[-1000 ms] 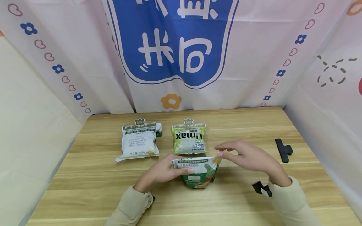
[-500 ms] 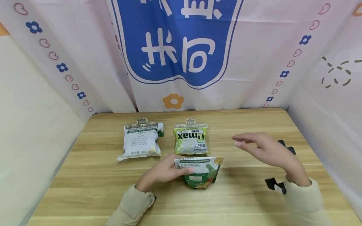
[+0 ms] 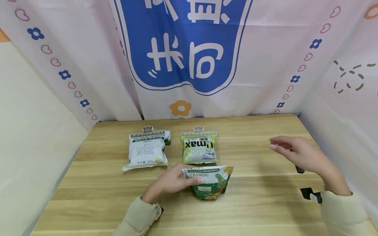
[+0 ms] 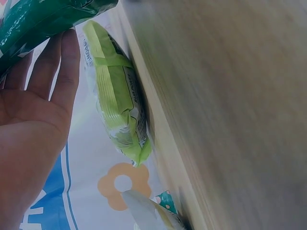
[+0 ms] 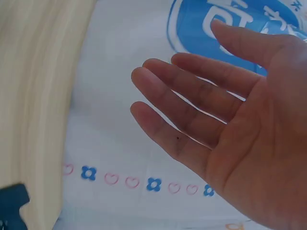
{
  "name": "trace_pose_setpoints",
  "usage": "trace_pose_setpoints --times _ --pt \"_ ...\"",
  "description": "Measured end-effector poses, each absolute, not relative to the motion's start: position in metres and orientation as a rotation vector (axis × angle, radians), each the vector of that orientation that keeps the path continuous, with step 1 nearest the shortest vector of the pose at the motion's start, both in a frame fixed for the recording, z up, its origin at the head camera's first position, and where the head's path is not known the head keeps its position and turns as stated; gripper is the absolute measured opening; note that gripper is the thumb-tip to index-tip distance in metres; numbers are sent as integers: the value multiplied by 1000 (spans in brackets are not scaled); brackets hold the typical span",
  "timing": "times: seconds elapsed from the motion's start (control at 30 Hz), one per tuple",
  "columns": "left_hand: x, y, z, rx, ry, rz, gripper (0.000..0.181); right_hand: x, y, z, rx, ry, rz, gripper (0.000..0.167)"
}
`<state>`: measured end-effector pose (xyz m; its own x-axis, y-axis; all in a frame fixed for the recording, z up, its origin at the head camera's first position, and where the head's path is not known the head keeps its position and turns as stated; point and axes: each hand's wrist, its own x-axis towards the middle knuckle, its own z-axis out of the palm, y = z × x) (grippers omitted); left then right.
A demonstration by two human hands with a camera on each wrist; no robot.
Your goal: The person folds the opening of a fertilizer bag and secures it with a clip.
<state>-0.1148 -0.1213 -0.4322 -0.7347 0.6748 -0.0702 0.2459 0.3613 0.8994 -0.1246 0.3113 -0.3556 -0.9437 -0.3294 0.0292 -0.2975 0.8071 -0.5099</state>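
Observation:
Near the middle of the table, my left hand grips a green and white printed bag at its upper left, thumb across the front and fingers behind. The left wrist view shows those fingers against the dark green back of the bag. My right hand holds nothing; its palm and loosely bent, spread fingers show in the right wrist view. It hovers over a black clip, mostly hidden below it in the head view. Part of that clip appears at the lower left of the right wrist view.
Behind the held bag lies a lime green bag with a piano-patterned clip along its top. A white bag with a similar clip lies to its left. A printed cloth hangs behind the wooden table.
My right hand has left the top right corner of the green and white bag and moved right, over the black clip. My left hand keeps its grip on the bag.

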Motion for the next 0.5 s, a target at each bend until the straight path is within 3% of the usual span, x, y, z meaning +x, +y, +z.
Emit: trace_pose_setpoints --times 0.5 --pt "-115 -122 -434 762 2174 1359 36 -142 372 -392 -242 2937 -666 52"
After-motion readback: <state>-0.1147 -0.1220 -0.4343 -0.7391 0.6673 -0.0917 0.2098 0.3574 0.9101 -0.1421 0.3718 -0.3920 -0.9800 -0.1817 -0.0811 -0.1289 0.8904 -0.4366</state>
